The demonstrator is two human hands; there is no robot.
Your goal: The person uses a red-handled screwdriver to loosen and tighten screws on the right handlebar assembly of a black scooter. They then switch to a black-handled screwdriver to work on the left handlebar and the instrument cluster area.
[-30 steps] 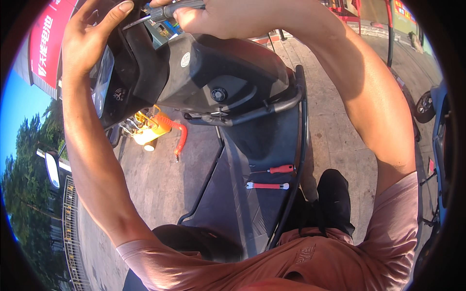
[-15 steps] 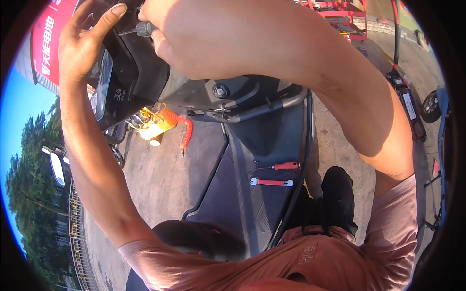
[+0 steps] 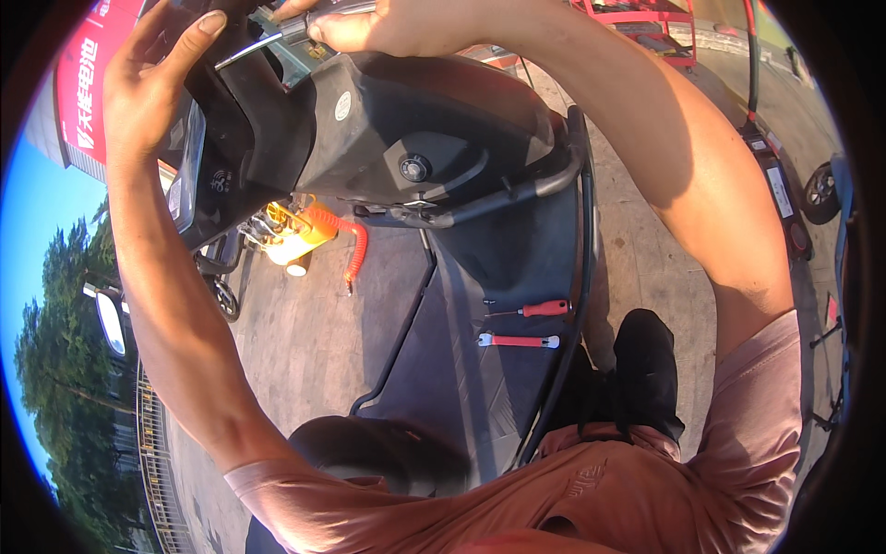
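My left hand (image 3: 148, 92) is raised at the top left beside the black front cowl (image 3: 277, 129) of a scooter. Its thumb stands apart from the fingers, whose tips the picture's upper edge cuts off. Closed around a screwdriver (image 3: 249, 50) is my right hand (image 3: 406, 26). The metal shaft slants down and left to the black plastic; a grey collar shows by my fingers, and the handle is mostly hidden. A round key lock (image 3: 413, 168) sits on the panel below.
On the scooter's footboard (image 3: 406, 369) lie a red-handled screwdriver (image 3: 544, 308) and a red wrench (image 3: 519, 341). A yellow compressor (image 3: 303, 242) with a coiled red hose (image 3: 358, 254) stands on the ground at the left. A red tool cart (image 3: 646, 17) is at the far right.
My right hand and forearm have moved up and right, uncovering more of the front panel and the screwdriver's shaft. My left hand has shifted slightly left.
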